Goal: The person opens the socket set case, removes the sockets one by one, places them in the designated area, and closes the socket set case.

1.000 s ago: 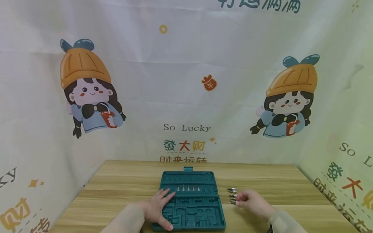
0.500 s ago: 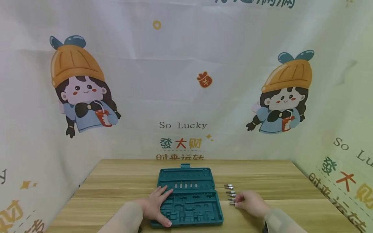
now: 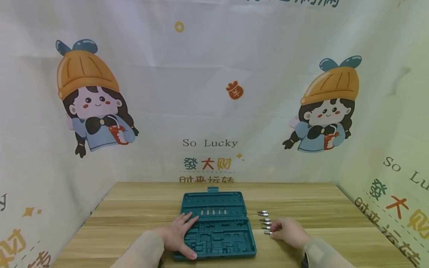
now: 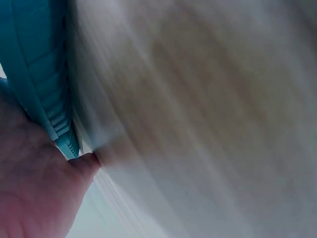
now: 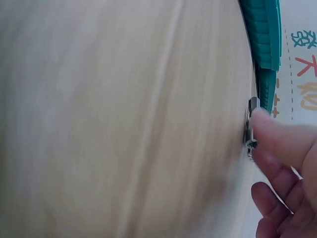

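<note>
An open teal plastic tool case [image 3: 234, 249] lies on the table. My left hand [image 3: 177, 232] rests on its left side, fingers spread over the case and thumb at the front left edge. In the left wrist view, the palm [image 4: 34, 183] lies against the case's side wall [image 4: 34, 74]. Right of the case, several small metal bit sockets [image 3: 264, 220] lie in a row running front to back. My right hand [image 3: 289, 232] pinches the nearest bit socket [image 3: 267, 233] between thumb and fingers. The right wrist view shows the thumb [image 5: 282, 139] over the metal bit sockets [image 5: 251, 144].
Several small bits [image 3: 213, 211] stand in a row in the case's far half. The near half holds moulded recesses. The wooden table [image 3: 134, 212] ends at a printed cloth backdrop [image 3: 161, 111] that rises behind it and along both sides.
My right hand has moved slightly toward the front of the table, and more of the bit socket row shows beside it. The left hand stays on the case. The head view has shifted a little.
</note>
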The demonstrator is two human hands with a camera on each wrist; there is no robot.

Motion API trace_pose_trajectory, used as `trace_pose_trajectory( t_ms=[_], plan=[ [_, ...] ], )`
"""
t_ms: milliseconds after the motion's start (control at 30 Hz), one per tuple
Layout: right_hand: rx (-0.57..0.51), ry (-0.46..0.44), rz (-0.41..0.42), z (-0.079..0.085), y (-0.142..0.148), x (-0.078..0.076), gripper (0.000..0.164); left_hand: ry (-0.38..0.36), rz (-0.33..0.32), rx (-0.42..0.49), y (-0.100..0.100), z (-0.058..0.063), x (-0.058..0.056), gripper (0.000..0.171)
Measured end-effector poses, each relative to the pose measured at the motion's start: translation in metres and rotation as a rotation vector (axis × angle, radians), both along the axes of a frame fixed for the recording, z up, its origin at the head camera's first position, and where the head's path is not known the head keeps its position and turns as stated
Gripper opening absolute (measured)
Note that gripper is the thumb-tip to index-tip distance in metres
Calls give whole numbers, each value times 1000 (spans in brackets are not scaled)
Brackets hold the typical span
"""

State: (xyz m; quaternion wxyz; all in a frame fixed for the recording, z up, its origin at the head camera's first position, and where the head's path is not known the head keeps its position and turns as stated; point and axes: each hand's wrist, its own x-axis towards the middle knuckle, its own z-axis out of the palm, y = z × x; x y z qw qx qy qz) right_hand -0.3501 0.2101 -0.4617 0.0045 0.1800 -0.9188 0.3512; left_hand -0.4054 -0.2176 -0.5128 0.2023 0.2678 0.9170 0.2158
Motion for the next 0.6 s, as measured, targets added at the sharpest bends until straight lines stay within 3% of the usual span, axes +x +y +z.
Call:
trace_pose_trajectory(
  t_ms=[167,433,600],
  plan=[
    [-72,-67,-30,13,-8,-1,8,-13,40,-31,14,46,35,111],
    [-241,-213,-92,44,-54,-22,22,-38,39,-39,17,55,38,111],
    [-350,-240,-92,45,-99,-37,29,-36,43,-29,17,50,37,110]
  ],
)
